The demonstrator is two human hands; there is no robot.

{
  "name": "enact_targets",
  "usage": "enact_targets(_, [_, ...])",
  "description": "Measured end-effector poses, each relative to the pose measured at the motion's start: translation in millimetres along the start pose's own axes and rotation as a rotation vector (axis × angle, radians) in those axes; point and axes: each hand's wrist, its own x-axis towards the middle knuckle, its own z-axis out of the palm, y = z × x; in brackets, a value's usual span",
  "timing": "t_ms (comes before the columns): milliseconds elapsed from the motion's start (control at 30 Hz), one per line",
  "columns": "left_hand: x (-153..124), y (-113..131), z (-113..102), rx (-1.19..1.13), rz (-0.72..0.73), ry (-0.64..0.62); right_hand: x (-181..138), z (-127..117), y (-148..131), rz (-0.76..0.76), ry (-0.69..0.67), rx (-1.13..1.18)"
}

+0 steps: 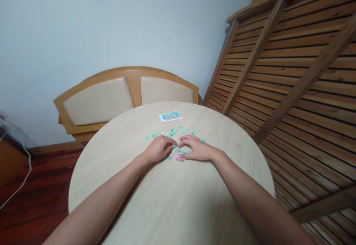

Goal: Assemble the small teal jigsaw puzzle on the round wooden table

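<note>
Two bare forearms are seen reaching up from the bottom of the frame across a round pale wooden table (pixel 172 208). At the centre of the frame, the left hand (pixel 159 149) is laid palm down with its fingers curled inward, and the right hand (pixel 195 148) is set beside it in the same way; the fingertips of both nearly meet over a few small pieces. Whether a piece is actually pinched cannot be told, since the fingertips are too small in the picture. The puzzle pieces (pixel 174 131), mostly turquoise with a few pink ones, are scattered just beyond and beneath the hands, some touching the fingers.

The fitting of two small pieces appears to be in hand. It would be done well if the pieces were kept flat on the table, slid together by the fingertips and pressed down lightly only once the tabs are lined up; forcing would likely bend the card.

Further up, above centre, a small picture card (pixel 170 116) is lying flat. Behind the table a padded wooden bench back (pixel 125 89) is seen, and a slatted wooden frame (pixel 292 70) leans at upper right.
</note>
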Motion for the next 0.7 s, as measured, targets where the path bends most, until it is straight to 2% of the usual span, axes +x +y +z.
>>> enact_targets(200, [0.9,1.4,0.2,-0.103,-0.075,0.015,-0.4,-1.3,-5.2,0.019,0.016,-0.010])
enact_targets(300, [2.0,-0.6,5.7,-0.269,-0.129,0.027,-0.4,-1.7,-6.1,0.007,0.014,-0.014])
enact_targets(500, [3.1,1.5,16.6,-0.605,-0.167,-0.069,0.7,-0.1,-2.4,-0.012,0.018,-0.020])
enact_targets(700, [2.4,1.0,17.5,-0.602,-0.147,-0.102,0.8,-1.3,-3.4,-0.019,0.003,-0.020])
